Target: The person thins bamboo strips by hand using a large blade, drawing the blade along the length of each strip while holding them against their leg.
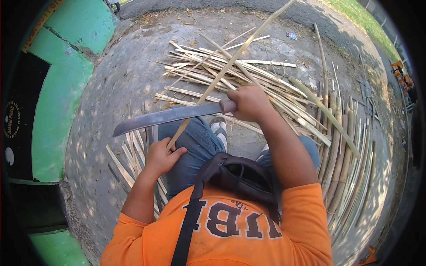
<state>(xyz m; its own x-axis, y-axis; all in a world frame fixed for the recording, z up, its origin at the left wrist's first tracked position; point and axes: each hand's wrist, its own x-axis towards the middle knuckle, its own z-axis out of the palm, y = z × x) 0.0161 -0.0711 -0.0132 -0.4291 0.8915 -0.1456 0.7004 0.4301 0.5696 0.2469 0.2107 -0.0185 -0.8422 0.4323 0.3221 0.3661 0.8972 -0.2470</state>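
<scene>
My right hand [249, 103] is closed round the short handle of a machete [171, 116], its long grey blade stretching leftward. In my left hand [164, 156] is the near end of a long bamboo strip [217, 78], which slants up and away to the far right. The blade crosses over the strip a little beyond my left fingers; whether the two touch I cannot tell. Beyond my knees lies a loose heap of pale split bamboo [262, 84] on the concrete ground.
More bamboo strips [122, 166] lie by my left leg. Long bamboo poles and slats [339, 155] are spread to my right, with one thicker piece [326, 113] across them. A green wall [62, 111] stands at the left. A black bag [242, 175] hangs at my waist.
</scene>
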